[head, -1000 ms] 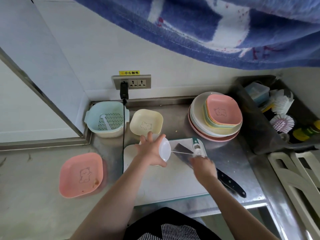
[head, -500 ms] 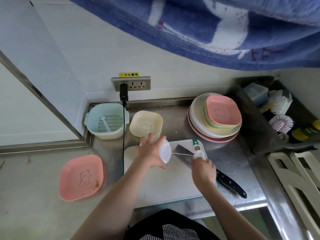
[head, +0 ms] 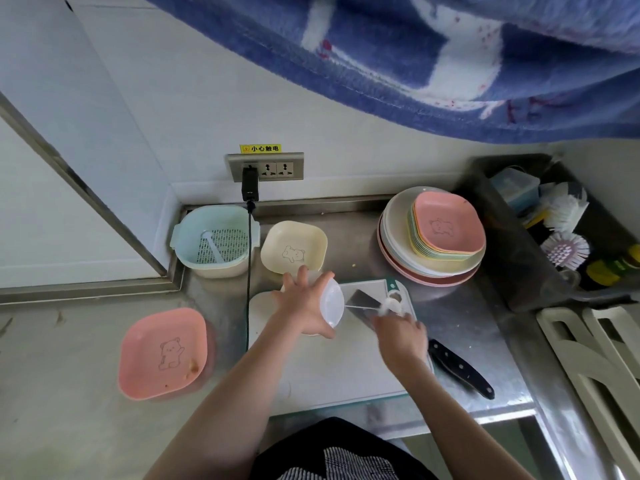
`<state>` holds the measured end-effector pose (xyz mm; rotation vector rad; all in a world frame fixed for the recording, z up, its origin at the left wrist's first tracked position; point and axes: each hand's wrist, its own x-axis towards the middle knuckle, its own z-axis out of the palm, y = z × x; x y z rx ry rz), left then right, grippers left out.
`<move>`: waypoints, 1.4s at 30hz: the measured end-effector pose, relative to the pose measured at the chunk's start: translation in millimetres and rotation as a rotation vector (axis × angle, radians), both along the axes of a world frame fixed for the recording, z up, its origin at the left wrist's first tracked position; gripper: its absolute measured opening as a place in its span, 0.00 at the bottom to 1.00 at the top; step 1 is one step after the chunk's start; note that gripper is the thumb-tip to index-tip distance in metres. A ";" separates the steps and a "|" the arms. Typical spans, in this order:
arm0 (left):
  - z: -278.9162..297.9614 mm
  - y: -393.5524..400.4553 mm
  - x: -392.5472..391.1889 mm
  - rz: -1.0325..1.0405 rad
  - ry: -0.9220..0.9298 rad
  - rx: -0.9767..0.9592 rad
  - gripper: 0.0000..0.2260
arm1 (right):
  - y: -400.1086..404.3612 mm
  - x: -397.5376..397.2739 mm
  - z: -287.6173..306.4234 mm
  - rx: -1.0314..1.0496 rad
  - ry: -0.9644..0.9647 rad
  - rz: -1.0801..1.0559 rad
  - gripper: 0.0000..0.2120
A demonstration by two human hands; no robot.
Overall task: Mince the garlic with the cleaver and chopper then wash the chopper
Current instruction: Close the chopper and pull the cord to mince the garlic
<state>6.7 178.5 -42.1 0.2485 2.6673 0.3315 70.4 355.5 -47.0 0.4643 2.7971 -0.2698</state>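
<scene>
My left hand (head: 303,308) grips the white chopper cup (head: 333,301), tipped on its side with its mouth facing right, over the white cutting board (head: 349,368). The cleaver lies on the board: its steel blade (head: 362,301) reaches to the cup's mouth, and its black handle (head: 460,372) sticks out over the board's right edge. My right hand (head: 400,336) hovers over the blade's right end, not on the handle. Its fingertips reach down to pale, blurred garlic bits (head: 388,304) on the blade.
A cream bear dish (head: 294,247) and a blue colander tub (head: 214,244) stand behind the board. A pink dish (head: 162,355) sits at the left. Stacked plates (head: 433,244) stand at the back right. A black cable (head: 248,271) runs down beside the board. The sink (head: 561,230) holds brushes.
Almost nothing has moved. My right hand has shifted slightly left along the blade toward the cup. My left hand keeps the cup tipped in the same place.
</scene>
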 end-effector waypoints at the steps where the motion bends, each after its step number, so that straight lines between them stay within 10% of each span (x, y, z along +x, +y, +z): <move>1: 0.1 0.2 0.2 0.002 0.001 0.004 0.48 | 13.5 4.3 -2.8 0.035 -0.035 -0.093 0.15; 13: 0.6 3.1 0.3 -0.028 -0.013 -0.013 0.49 | -37.1 -16.5 5.4 0.007 0.029 0.361 0.19; 23: -1.9 16.6 4.6 -0.055 0.008 -0.016 0.49 | 67.2 19.0 -3.5 0.254 -0.099 -0.114 0.10; 29: 0.0 18.6 4.5 -0.054 -0.012 -0.036 0.50 | -18.9 1.6 21.9 -0.135 0.022 0.260 0.17; 38: 0.5 15.9 5.4 -0.036 0.000 -0.015 0.48 | 58.0 13.4 6.7 0.209 -0.162 -0.058 0.18; 42: -1.0 16.9 4.4 -0.041 -0.004 -0.021 0.48 | 18.8 2.1 9.0 0.126 -0.042 0.136 0.13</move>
